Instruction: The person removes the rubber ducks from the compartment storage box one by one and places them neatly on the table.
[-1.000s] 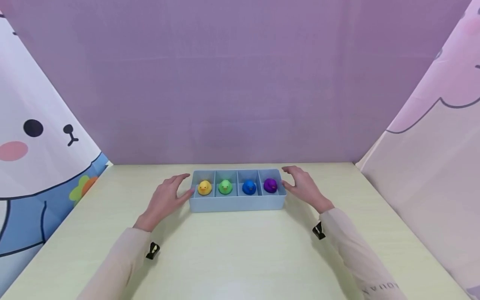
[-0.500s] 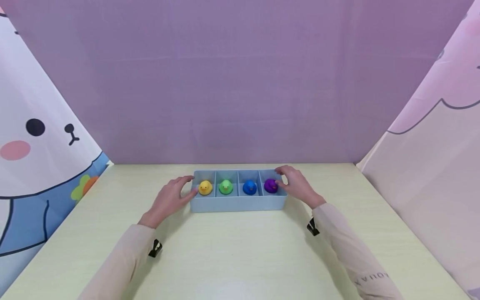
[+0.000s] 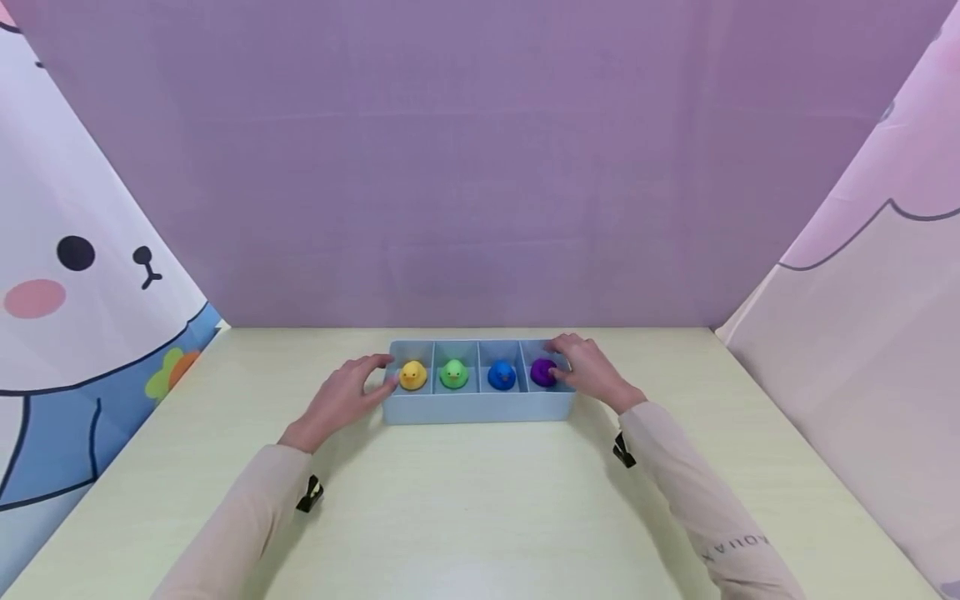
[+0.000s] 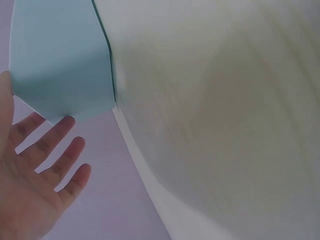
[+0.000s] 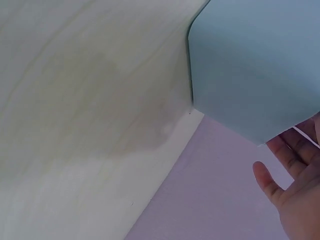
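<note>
A light blue box (image 3: 477, 408) with several compartments in a row stands on the table. Toy ducks sit in it, one per compartment: yellow (image 3: 412, 376), green (image 3: 453, 374), blue (image 3: 502, 376) and purple (image 3: 543, 372). At the box's left end is my left hand (image 3: 345, 398), thumb by the yellow duck and fingers spread; in the left wrist view a fingertip (image 4: 69, 120) meets the box's edge. My right hand (image 3: 596, 372) reaches over the right end, its thumb close to the purple duck. Whether that thumb touches the duck cannot be told.
The pale wooden table (image 3: 465, 508) extends in front of the box and to both sides. Behind its far edge hangs a purple cloth (image 3: 480, 167). Printed cartoon cloths border the left (image 3: 90, 350) and right (image 3: 862, 350).
Both hands have moved inward over the box's ends, the right one farther, bringing its thumb beside the purple duck. The ducks keep their compartments.
</note>
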